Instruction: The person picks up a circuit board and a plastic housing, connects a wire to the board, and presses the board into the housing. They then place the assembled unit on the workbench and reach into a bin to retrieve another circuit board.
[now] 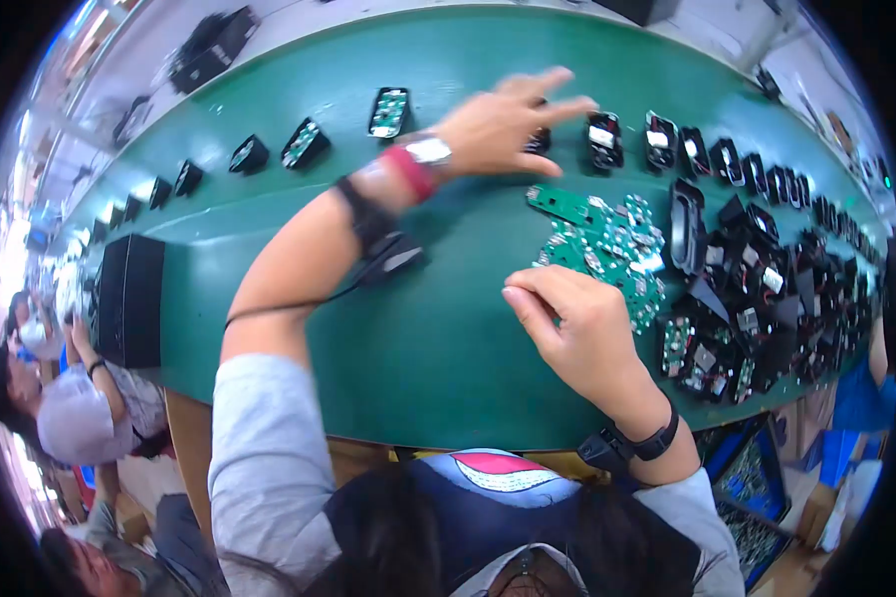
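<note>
My left hand (pixel 503 124) is stretched across the bench with its fingers spread, slightly blurred. Below its fingers a small black housing (pixel 538 141) shows in part; whether they touch it I cannot tell. My right hand (pixel 585 326) is curled, thumb against the bent fingers, at the near edge of a heap of green circuit boards (pixel 597 234). Anything inside that grip is hidden. Left of my left hand stands a black housing with a green board (pixel 389 112) in it. Right of it sits an open black housing (pixel 604 139) with a white part inside.
Black housings (pixel 725 161) continue in a row along the green bench (pixel 428 348). A large pile of black housings (pixel 757 298) lies at the right, and a black box (pixel 131 300) stands at the left. A wrist strap's cord hangs from my left arm. People sit at the far left.
</note>
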Motion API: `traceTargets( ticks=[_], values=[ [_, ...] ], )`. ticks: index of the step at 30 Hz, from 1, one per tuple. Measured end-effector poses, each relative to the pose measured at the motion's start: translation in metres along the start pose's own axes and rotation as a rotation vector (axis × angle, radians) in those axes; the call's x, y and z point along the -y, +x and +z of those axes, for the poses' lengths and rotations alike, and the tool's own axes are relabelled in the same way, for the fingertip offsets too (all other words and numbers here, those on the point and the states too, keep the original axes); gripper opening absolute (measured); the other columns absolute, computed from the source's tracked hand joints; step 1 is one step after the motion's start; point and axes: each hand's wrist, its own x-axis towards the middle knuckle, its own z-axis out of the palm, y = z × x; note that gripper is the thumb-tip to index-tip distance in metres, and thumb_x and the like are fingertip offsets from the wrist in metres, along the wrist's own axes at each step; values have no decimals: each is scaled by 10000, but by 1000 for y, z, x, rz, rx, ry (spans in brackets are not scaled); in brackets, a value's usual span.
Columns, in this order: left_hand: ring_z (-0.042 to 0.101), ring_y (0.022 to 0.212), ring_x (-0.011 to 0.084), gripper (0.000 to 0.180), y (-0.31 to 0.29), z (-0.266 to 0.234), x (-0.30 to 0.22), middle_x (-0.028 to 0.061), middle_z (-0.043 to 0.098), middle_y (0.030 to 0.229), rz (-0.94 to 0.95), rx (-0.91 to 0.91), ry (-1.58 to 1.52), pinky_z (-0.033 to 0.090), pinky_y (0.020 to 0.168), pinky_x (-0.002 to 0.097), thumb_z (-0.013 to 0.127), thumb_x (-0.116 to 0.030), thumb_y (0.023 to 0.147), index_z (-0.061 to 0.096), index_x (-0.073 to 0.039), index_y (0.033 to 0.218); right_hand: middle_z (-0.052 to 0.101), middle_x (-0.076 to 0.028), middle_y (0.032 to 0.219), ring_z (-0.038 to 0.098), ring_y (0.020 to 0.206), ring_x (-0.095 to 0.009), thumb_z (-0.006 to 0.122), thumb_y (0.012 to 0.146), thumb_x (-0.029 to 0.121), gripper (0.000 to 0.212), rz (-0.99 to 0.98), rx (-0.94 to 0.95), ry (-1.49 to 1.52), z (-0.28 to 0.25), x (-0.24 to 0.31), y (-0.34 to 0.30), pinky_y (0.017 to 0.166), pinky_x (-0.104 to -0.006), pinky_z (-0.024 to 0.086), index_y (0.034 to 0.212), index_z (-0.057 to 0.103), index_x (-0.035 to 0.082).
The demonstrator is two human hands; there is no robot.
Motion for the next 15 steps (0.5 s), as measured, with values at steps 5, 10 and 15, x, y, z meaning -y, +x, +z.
traceTargets(
  ticks=[5,10,15],
  values=[
    [538,1074,354,547,39,31,4,78,598,1188,-70,240,-73,511,861,447,643,-423,834,492,-294,1344,667,-114,798,635,642,-224,672,843,64,68,16,25,20,10,-7,-1,588,-300,500,881,665,8],
    [554,1026,331,174,19,39,6,-5,627,948,-85,-194,-25,558,720,418,637,-359,840,673,-255,974,660,-123,765,622,635,-208,658,853,63,78,-21,86,51,20,-9,3,596,-284,480,876,663,-11],
    [573,1020,299,146,-39,-54,-21,-11,624,937,-207,-229,175,566,684,395,628,-343,844,671,-219,907,622,-30,736,550,653,-83,627,910,90,121,19,114,44,13,-10,-1,604,-223,437,918,652,-28]
  ],
)
